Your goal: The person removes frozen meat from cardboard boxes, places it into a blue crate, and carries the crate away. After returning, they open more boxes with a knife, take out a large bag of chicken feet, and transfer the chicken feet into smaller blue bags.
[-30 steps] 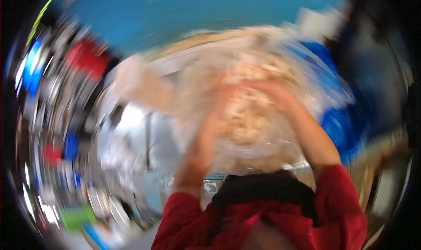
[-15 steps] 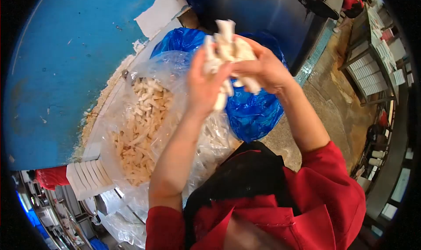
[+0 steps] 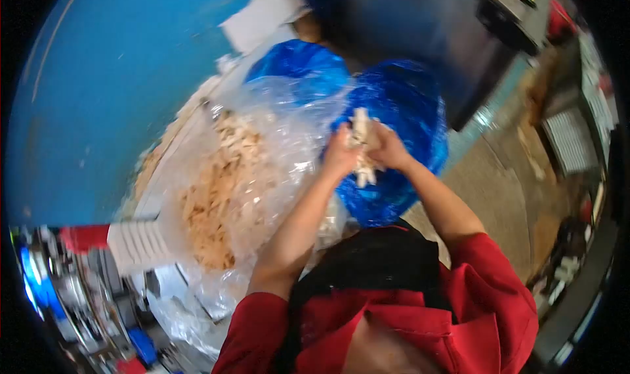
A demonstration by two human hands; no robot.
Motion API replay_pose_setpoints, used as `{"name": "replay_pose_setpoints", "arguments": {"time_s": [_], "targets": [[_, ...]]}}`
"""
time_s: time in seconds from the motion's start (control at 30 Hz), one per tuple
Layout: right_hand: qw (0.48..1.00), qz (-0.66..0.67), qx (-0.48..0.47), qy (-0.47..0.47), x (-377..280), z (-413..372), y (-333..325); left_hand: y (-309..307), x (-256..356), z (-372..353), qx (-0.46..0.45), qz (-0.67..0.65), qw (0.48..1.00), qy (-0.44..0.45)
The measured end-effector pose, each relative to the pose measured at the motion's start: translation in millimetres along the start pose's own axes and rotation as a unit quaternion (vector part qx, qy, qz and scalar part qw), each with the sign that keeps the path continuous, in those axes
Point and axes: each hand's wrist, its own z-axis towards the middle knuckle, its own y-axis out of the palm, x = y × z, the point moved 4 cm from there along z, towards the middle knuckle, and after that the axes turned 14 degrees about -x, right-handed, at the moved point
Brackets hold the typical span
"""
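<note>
Both my hands hold a clump of pale, stick-shaped pieces that look like raw potato chips (image 3: 360,126) over the mouth of a blue plastic bag (image 3: 420,121). My left hand (image 3: 340,155) presses on the clump from the left. My right hand (image 3: 390,151) closes round it from the other side. Some pieces stick out above and below my fingers, and motion blurs the details. To the left, a clear plastic bag (image 3: 282,134) lies open with many more of these chips (image 3: 213,210) in it.
Another blue plastic bundle (image 3: 298,65) stands behind the clear bag. A blue panel (image 3: 125,105) fills the upper left, with stacked white containers (image 3: 139,244) below it. A dark metal unit (image 3: 420,33) stands at the back, beside the wet floor (image 3: 492,177).
My hands have come down and towards me with the clump, from above the blue bag into its opening. The view has shifted slightly.
</note>
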Motion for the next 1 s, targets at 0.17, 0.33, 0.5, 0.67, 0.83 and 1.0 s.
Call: {"name": "replay_pose_setpoints", "arguments": {"time_s": [0.17,0.33,0.5,0.67,0.83,1.0], "targets": [[0.972,-0.216,0.007,0.095,-49,13,-39,-35,117,-105,-0.133,-0.127,0.977,0.111],[0.989,0.066,-0.050,-0.121,-222,52,-13,-185,77,-216,0.222,-0.020,0.974,0.029],[0.902,-0.323,-0.228,-0.170,-246,141,136,-254,-88,-260,0.259,0.310,0.881,-0.245],[0.761,-0.580,-0.243,-0.162,-238,186,189,-276,-95,-241,0.211,0.263,0.899,-0.280],[0.761,-0.537,-0.344,-0.118,-254,209,219,-306,-129,-225,0.230,0.206,0.944,-0.117],[0.809,-0.156,-0.547,-0.145,-228,250,238,-317,-131,-214,0.229,0.138,0.953,-0.142]]}}
